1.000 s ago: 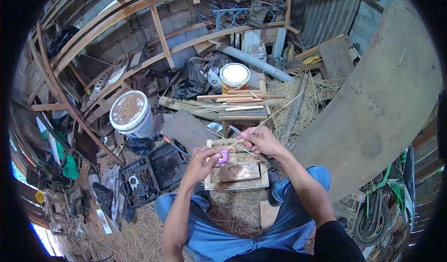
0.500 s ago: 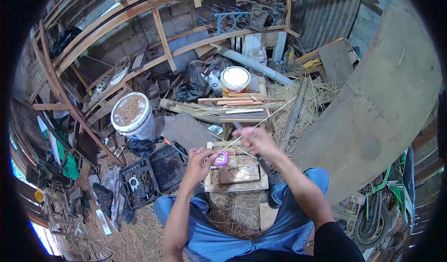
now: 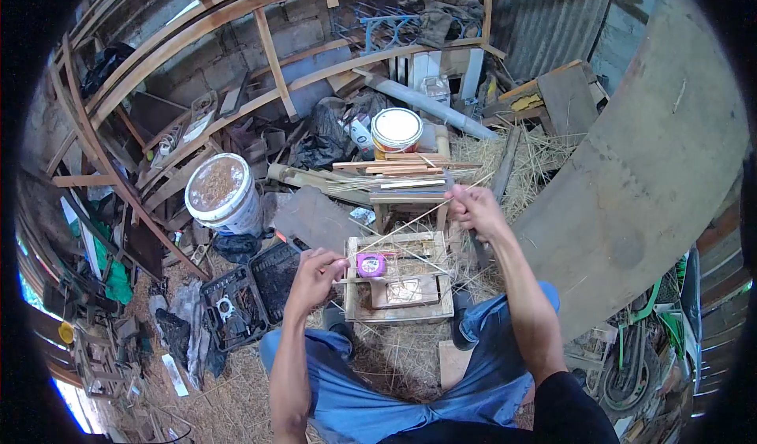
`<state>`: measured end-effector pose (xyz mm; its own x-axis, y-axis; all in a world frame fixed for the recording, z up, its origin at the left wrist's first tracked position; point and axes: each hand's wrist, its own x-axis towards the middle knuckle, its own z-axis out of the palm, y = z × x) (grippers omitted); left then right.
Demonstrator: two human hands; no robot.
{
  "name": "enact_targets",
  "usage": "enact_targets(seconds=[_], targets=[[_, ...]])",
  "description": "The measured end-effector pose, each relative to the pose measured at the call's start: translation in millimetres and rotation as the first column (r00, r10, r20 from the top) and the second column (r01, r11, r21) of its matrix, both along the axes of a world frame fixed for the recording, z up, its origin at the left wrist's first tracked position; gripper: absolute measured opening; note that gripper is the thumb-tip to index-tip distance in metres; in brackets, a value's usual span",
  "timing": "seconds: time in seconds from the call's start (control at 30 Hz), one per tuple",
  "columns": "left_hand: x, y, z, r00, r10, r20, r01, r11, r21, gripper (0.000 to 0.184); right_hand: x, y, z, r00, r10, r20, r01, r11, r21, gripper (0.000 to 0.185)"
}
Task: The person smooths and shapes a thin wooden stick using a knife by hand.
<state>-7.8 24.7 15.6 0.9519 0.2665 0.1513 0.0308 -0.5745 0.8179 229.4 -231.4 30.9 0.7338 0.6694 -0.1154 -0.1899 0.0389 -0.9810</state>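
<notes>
Between my hands a thin pale strip (image 3: 406, 225) runs up to the right over a small wooden frame stand (image 3: 398, 314). My left hand (image 3: 317, 274) has its fingers pinched near the strip's lower end; what lies between them is too small to make out. My right hand (image 3: 475, 211) is closed round a knife, whose blade (image 3: 449, 180) points up beside the strip. A pink tape measure (image 3: 371, 265) sits on the stand, just right of my left hand. Below it lies a brown wooden block (image 3: 406, 292).
Beyond the stand, wooden strips (image 3: 410, 165) lie on a low bench before a lidded bucket (image 3: 397, 128). A dusty white bucket (image 3: 221, 190) and an open black tool case (image 3: 276, 286) are on the left. A large board (image 3: 623, 176) leans at the right.
My right hand has moved right and up with the knife. My left hand has shifted slightly left, away from the tape measure, which now shows fully on the stand.
</notes>
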Motion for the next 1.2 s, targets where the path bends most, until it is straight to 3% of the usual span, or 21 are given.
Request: enact_targets(seconds=[0.07,0.13,0.27,0.3,0.43,0.5,0.53,0.6,0.63,0.73,0.8,0.87,0.9,1.0,1.13,1.2], targets=[[-2.6,6.6,0.0,1.0,-0.009,0.026,0.007,0.998,0.067,0.013,15.3,-12.6,4.4,1.0,0.0,0.004,0.0,0.999,0.042,0.04],[-5.7,13.0,-5.0,0.999,-0.013,0.033,0.01,0.997,0.074,0.013,22.0,-23.6,14.1,0.994,-0.109,0.018,0.108,0.993,0.051,0.036],[-5.2,8.0,-7.9,0.999,-0.003,-0.049,-0.001,0.996,-0.084,0.011,26.6,-31.1,16.5,0.993,-0.116,-0.034,0.118,0.99,0.077,0.035],[-4.8,8.1,-7.5,1.0,-0.022,-0.017,0.023,1.0,0.014,0.009,27.5,-30.6,16.8,0.992,-0.125,-0.029,0.127,0.99,0.065,0.034],[-3.7,15.5,-10.4,0.997,-0.043,0.058,0.035,0.991,0.133,0.009,37.8,-34.4,13.0,0.988,-0.155,-0.003,0.155,0.988,0.01,0.032],[-9.5,28.6,-11.3,0.998,-0.044,0.04,0.039,0.993,0.112,0.011,59.2,-52.5,5.3,0.879,-0.476,0.024,0.471,0.874,0.117,0.032],[-12.4,28.3,-11.3,0.998,-0.044,0.036,0.04,0.993,0.114,0.011,65.4,-63.8,8.3,0.89,-0.456,0.01,0.448,0.877,0.173,0.032],[-14.0,29.0,-8.6,0.989,0.072,0.129,-0.054,0.989,-0.139,0.013,51.9,-57.0,5.3,0.908,-0.412,0.072,0.404,0.909,0.104,0.03],[-10.7,22.5,0.4,0.993,0.109,0.054,-0.101,0.986,-0.134,0.015,28.2,-43.9,19.5,0.932,-0.351,0.087,0.349,0.936,0.039,0.031],[9.0,9.8,-9.9,0.994,0.082,0.071,-0.072,0.988,-0.136,0.015,-29.3,2.0,30.5,0.989,-0.103,0.11,0.117,0.984,-0.136,0.036],[17.7,-5.1,-8.7,0.994,0.032,0.105,-0.021,0.994,-0.107,0.015,-60.9,30.5,29.0,0.993,-0.015,0.117,0.031,0.99,-0.139,0.035],[24.6,-11.3,-15.0,0.993,-0.05,0.106,0.062,0.991,-0.115,0.015,-66.8,49.0,5.7,0.992,0.103,-0.073,-0.104,0.994,-0.017,0.033],[24.7,-13.3,-14.0,0.994,-0.064,0.09,0.071,0.994,-0.083,0.015,-64.0,48.5,6.2,0.987,0.149,-0.056,-0.145,0.987,0.066,0.031],[19.1,-2.1,-16.4,0.996,-0.087,-0.01,0.087,0.995,-0.042,0.018,-39.6,36.0,5.7,0.997,0.079,-0.012,-0.078,0.994,0.071,0.032],[10.3,8.5,-16.5,0.998,-0.043,0.049,0.049,0.992,-0.12,0.014,-15.3,4.6,19.5,1.0,0.001,0.013,-0.001,1.0,-0.023,0.032],[6.9,16.0,-13.6,0.996,-0.054,0.075,0.054,0.999,0.0,0.014,-3.4,-9.0,21.9,0.999,0.042,0.002,-0.042,0.999,-0.006,0.032]])
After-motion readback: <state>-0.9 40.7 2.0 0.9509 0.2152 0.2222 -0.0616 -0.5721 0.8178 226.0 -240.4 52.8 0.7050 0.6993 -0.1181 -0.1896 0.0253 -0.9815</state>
